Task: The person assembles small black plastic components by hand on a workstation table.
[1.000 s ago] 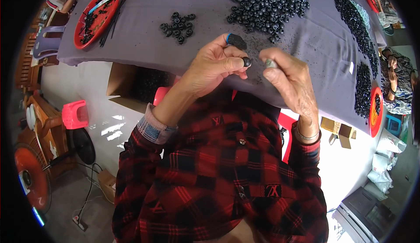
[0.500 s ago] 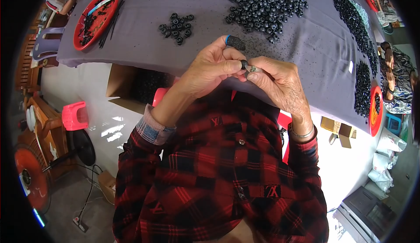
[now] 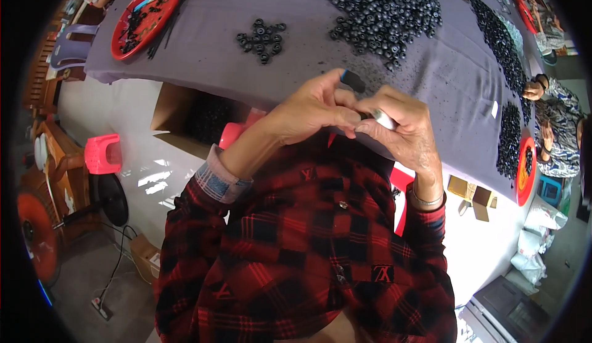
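My left hand [image 3: 317, 111] and my right hand [image 3: 404, 124] meet at the fingertips above the near table edge. Pinched by the left thumb and fingers is a small black round part [image 3: 364, 116], mostly hidden by the fingertips. One left finger wears a black finger cover [image 3: 353, 82] with a blue band and points away. The right thumb and fingers close on a small white-ended piece [image 3: 385, 119]; its kind does not show. Beyond the hands, a small cluster of black ring-like parts [image 3: 262, 38] lies on the grey cloth, with a large heap of similar parts [image 3: 385, 16] farther right.
On the left stands a red tray [image 3: 117, 47] with black scraps and a blue-white tool. An open cardboard box [image 3: 165, 111] sits below the table edge, near a pink stool [image 3: 103, 153] and a fan [image 3: 40, 229]. Another person's hand [image 3: 533, 90] is at the right-hand pile.
Both hands have shifted slightly right and nearer me in the picture as the view tilted. The black part is now more covered by my fingers, and the right-hand piece shows its white end.
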`<action>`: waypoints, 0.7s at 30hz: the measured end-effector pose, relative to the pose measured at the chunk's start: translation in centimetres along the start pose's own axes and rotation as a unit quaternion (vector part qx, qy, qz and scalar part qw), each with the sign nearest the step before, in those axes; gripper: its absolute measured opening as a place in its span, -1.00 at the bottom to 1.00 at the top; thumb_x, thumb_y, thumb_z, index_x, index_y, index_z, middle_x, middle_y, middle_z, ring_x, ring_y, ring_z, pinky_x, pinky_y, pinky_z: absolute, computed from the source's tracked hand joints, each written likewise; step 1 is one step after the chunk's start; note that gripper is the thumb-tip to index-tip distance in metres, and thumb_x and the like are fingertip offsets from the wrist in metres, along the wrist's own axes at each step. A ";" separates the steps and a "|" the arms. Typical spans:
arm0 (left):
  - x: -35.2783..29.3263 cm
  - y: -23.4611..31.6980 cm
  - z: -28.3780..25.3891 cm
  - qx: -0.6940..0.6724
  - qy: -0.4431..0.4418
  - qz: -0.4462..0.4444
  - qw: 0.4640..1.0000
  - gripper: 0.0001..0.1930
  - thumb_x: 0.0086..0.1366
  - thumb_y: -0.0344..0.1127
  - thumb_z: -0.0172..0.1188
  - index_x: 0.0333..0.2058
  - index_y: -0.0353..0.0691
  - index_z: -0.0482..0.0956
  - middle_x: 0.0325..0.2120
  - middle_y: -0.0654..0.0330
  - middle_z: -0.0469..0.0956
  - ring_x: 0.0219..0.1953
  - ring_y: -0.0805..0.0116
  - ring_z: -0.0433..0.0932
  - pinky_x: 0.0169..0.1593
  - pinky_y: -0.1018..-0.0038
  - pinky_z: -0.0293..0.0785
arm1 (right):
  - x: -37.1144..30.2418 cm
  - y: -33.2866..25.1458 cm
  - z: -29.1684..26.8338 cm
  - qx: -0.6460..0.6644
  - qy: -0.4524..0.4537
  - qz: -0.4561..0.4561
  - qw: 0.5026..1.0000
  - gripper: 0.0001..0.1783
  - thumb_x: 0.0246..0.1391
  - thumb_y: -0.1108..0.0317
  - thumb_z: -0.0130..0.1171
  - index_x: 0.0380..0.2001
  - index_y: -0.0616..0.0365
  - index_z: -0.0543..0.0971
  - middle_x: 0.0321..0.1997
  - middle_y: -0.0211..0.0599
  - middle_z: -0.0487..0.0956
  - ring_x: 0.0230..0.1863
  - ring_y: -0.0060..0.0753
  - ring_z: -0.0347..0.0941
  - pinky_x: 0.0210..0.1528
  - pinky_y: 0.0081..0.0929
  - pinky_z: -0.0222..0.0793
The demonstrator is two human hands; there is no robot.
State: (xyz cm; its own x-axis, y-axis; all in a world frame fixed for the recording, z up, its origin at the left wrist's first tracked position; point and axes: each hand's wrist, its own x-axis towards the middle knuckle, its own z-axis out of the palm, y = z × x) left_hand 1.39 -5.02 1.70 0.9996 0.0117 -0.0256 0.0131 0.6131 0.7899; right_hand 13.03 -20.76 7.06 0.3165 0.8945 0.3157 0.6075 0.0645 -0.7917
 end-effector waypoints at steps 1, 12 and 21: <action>0.0 0.0 0.0 0.003 0.003 0.003 1.000 -0.56 0.17 -0.56 0.23 -0.04 -0.30 0.22 -0.33 0.11 0.55 -0.37 0.35 0.58 -0.23 0.44 0.59 | -0.1 0.2 0.0 0.002 -0.001 -0.004 1.000 -0.75 -0.11 0.33 0.40 -0.38 0.23 0.61 -0.52 -0.39 0.49 -0.51 -0.52 0.32 -0.45 -0.54 0.21; -0.6 1.2 -2.4 0.519 0.187 0.120 0.826 -0.87 0.16 -0.49 0.26 -0.33 -0.36 0.51 -0.46 0.32 0.51 -0.37 0.63 0.43 -0.31 0.61 0.39 | 0.0 4.0 -3.3 -0.273 0.106 0.171 0.941 -0.87 -0.02 0.41 0.26 -0.49 0.26 0.57 -0.67 -0.31 0.45 -0.60 -0.62 0.27 -0.51 -0.51 0.26; 0.2 3.0 -7.7 0.699 0.377 0.215 0.568 -0.80 0.11 -0.39 0.27 -0.27 -0.27 0.54 -0.34 0.09 0.48 -0.31 -0.01 0.52 -0.27 0.20 0.44 | 0.9 8.3 -4.7 -0.242 0.132 0.153 0.949 -0.77 -0.15 0.31 0.37 -0.52 0.22 0.56 -0.55 -0.23 0.53 -0.54 -0.40 0.44 -0.43 -0.44 0.34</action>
State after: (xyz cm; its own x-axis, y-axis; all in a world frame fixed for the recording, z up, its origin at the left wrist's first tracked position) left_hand 1.48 2.91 -0.66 0.6303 0.5803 0.5157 0.3050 -0.7960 0.5229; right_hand 21.76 -21.54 3.22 0.6649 0.6920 0.2813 0.7011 -0.4482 -0.5546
